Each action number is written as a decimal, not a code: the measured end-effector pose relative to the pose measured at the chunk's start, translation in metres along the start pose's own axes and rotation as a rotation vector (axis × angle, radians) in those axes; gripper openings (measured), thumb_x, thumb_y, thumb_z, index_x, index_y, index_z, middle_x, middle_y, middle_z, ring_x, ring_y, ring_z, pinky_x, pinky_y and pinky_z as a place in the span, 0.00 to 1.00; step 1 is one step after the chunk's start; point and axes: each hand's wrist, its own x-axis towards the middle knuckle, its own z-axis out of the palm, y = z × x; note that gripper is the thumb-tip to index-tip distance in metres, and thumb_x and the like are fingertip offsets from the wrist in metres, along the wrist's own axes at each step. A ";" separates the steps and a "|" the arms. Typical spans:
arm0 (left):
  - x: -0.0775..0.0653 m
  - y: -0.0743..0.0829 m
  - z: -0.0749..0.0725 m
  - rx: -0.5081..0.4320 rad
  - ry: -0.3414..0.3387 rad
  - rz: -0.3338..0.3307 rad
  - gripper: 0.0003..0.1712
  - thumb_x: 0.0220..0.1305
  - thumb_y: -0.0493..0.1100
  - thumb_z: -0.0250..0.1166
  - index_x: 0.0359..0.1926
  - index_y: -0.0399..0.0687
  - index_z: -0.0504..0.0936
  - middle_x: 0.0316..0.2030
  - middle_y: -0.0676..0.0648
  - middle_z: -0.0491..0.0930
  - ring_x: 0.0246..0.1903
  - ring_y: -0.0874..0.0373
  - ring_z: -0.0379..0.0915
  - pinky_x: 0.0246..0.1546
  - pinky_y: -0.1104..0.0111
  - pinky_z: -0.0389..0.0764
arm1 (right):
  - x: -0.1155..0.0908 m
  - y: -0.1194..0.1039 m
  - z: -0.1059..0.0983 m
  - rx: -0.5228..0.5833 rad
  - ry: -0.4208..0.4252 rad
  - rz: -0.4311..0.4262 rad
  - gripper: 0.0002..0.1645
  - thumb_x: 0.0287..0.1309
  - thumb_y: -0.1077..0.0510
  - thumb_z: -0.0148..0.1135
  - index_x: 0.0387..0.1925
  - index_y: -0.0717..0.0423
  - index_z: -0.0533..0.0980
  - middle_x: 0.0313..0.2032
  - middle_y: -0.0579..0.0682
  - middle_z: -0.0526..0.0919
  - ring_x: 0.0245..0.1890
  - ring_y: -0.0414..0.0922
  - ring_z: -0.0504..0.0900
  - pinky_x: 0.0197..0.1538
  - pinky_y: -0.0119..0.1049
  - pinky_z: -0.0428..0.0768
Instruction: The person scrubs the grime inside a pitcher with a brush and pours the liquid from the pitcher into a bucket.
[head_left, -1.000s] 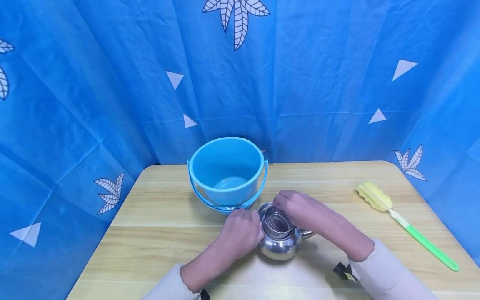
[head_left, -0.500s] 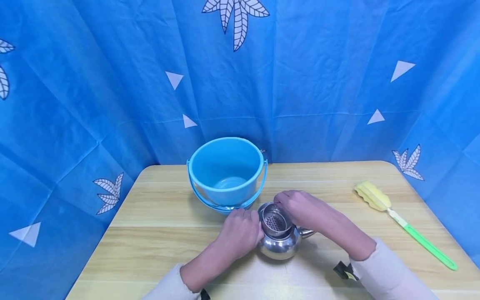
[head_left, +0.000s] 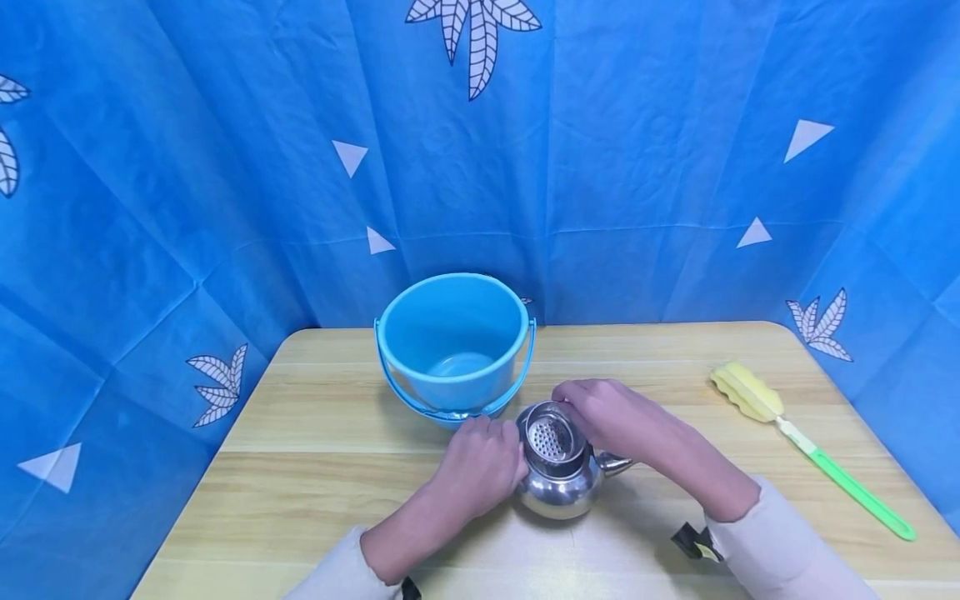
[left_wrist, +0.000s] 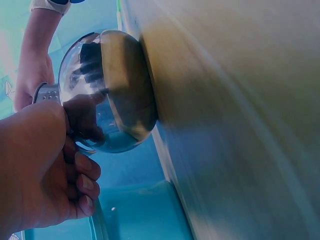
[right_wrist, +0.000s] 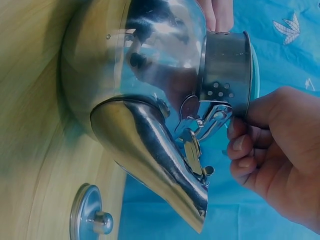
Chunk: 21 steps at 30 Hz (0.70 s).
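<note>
A round shiny metal teapot (head_left: 558, 493) stands on the wooden table, with its spout (head_left: 613, 463) pointing right. In its neck sits a metal strainer (head_left: 551, 438), partly raised, with side holes showing in the right wrist view. My right hand (head_left: 611, 417) pinches the strainer's rim between thumb and curled fingers. On the pot's other side, my left hand (head_left: 480, 467) grips the teapot near its neck. Its fingers (left_wrist: 86, 184) are curled, and the part held is mostly hidden. A small metal lid (right_wrist: 90, 212) with a knob lies on the table near the spout.
Just behind the left hand stands a light blue bucket (head_left: 453, 392), its handle hanging forward. A yellow sponge brush (head_left: 750, 396) with a green handle lies at the right. Blue patterned cloth (head_left: 622, 167) hangs along the table's back and sides.
My right hand has shifted slightly right, and the strainer has tilted so its holed bottom shows more plainly. The left hand, bucket and brush have stayed in place.
</note>
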 end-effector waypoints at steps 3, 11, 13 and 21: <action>0.000 0.000 0.000 0.003 -0.007 0.000 0.19 0.68 0.57 0.59 0.25 0.52 0.74 0.17 0.56 0.69 0.19 0.60 0.64 0.23 0.71 0.64 | -0.001 0.001 -0.001 0.021 0.017 -0.001 0.09 0.65 0.66 0.63 0.45 0.60 0.83 0.35 0.51 0.90 0.32 0.43 0.89 0.36 0.28 0.86; 0.000 0.000 0.000 0.006 -0.010 0.005 0.19 0.68 0.58 0.59 0.26 0.52 0.75 0.17 0.56 0.69 0.19 0.60 0.64 0.23 0.71 0.66 | -0.003 0.003 0.000 0.018 0.091 0.004 0.09 0.62 0.66 0.66 0.44 0.60 0.83 0.35 0.51 0.90 0.33 0.43 0.90 0.36 0.30 0.86; 0.000 0.000 0.000 0.009 0.000 0.009 0.20 0.68 0.59 0.59 0.26 0.52 0.74 0.16 0.56 0.69 0.18 0.61 0.64 0.23 0.71 0.66 | -0.003 0.003 0.001 0.023 0.108 0.015 0.09 0.62 0.66 0.67 0.44 0.60 0.83 0.35 0.51 0.91 0.33 0.43 0.90 0.37 0.30 0.87; 0.000 0.001 0.000 0.026 0.049 0.009 0.21 0.67 0.60 0.62 0.24 0.53 0.73 0.16 0.56 0.69 0.18 0.61 0.64 0.22 0.71 0.65 | -0.003 0.004 -0.001 0.074 0.162 0.063 0.07 0.63 0.66 0.65 0.43 0.60 0.83 0.35 0.51 0.90 0.33 0.42 0.90 0.36 0.30 0.86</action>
